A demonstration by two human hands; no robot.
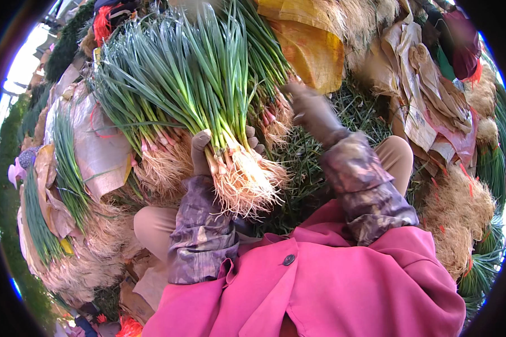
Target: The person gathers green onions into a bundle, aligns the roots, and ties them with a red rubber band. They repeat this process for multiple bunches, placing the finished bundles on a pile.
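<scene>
My left hand (pixel 201 147), in a brownish glove, is closed around a bunch of green onions (pixel 231 143). Its thumb shows on one side and its fingertips on the other. The pale, stringy roots of the bunch point toward me, and the long green leaves spread away. My right hand (pixel 305 105), gloved too and blurred, is just right of another pile of green onions (pixel 272 111); whether it holds anything is not clear. More green onions with reddish stem bases (pixel 151 143) lie left of the held bunch.
Cut leaves and grass (pixel 358 113) litter the ground between my knees. A yellow plastic sheet (pixel 320 50) lies ahead, and crumpled brown sacking (pixel 430 92) to the right. More onion bundles (pixel 459 219) with red ties lie at the right; others (pixel 67 168) rest beside a whitish sheet (pixel 97 147) at the left.
</scene>
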